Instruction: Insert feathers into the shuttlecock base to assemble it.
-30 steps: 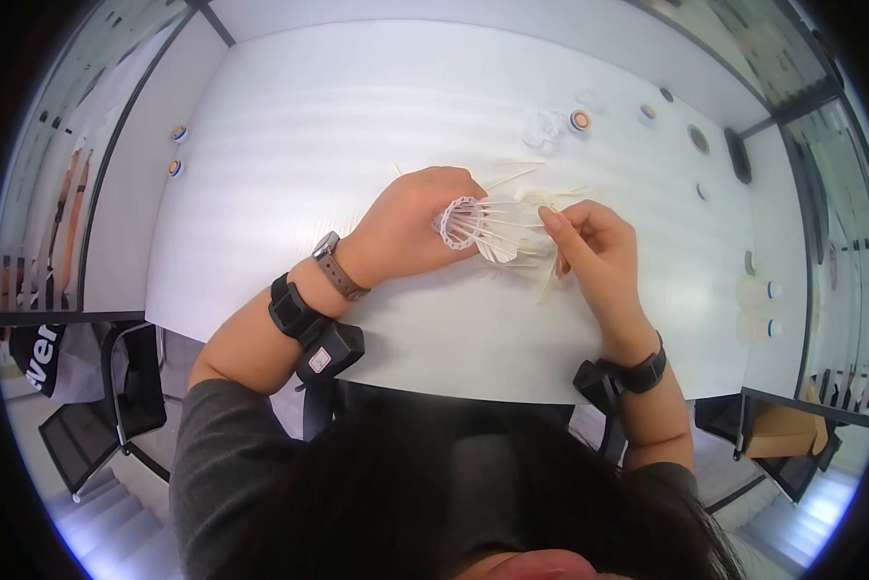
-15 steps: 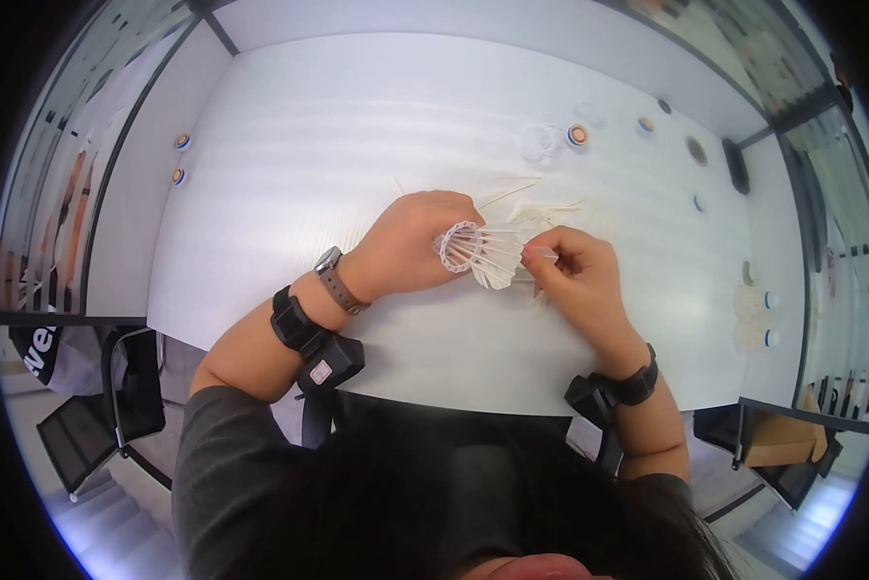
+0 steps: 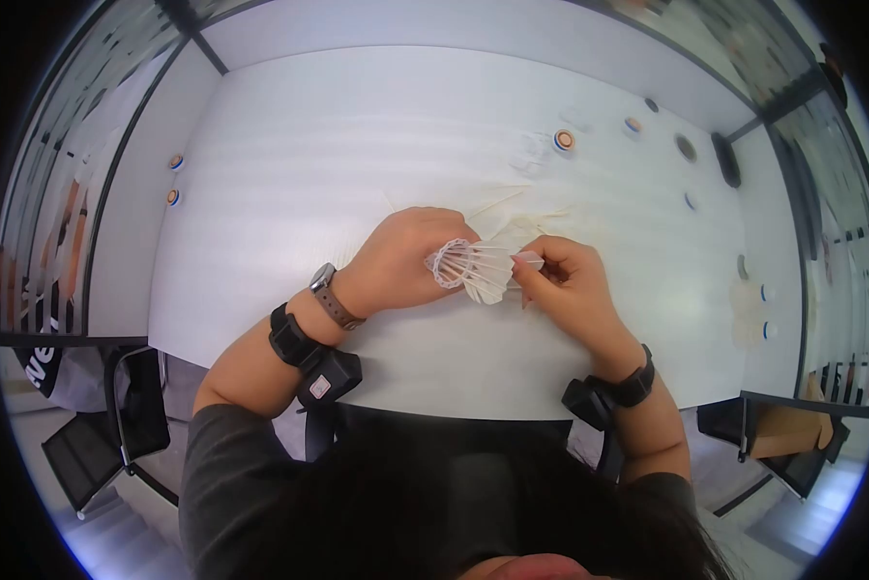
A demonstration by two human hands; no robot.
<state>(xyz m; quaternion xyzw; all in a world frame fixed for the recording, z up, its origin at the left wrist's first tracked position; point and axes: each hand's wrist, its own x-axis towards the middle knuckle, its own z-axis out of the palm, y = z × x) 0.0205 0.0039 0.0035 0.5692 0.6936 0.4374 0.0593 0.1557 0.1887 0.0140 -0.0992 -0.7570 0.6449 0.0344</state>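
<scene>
My left hand (image 3: 420,256) is closed around a white shuttlecock skirt (image 3: 487,275), held tilted over the table. A lattice-like ring (image 3: 449,264) at its narrow end faces up towards me, and pale feather vanes fan out to the right. Much of the skirt's far side is hidden behind my hand. With thumb and forefinger, my right hand (image 3: 565,280) pinches a small white feather (image 3: 529,261) right at the skirt's wide edge. Loose cream feathers and quills (image 3: 521,227) lie on the table just beyond both hands.
The white table (image 3: 338,116) has low partitions at its back and sides. A shuttlecock cork (image 3: 563,141) stands beside a clear crumpled piece (image 3: 531,152). More corks (image 3: 173,197) sit at the left edge. Shuttlecocks (image 3: 749,309) lie at the right, and dark round objects (image 3: 685,147) at the back right.
The whole view has shifted slightly, so hands and table appear a little lower and left. The left hand keeps its grip; the right fingers still pinch the feather at the skirt's edge.
</scene>
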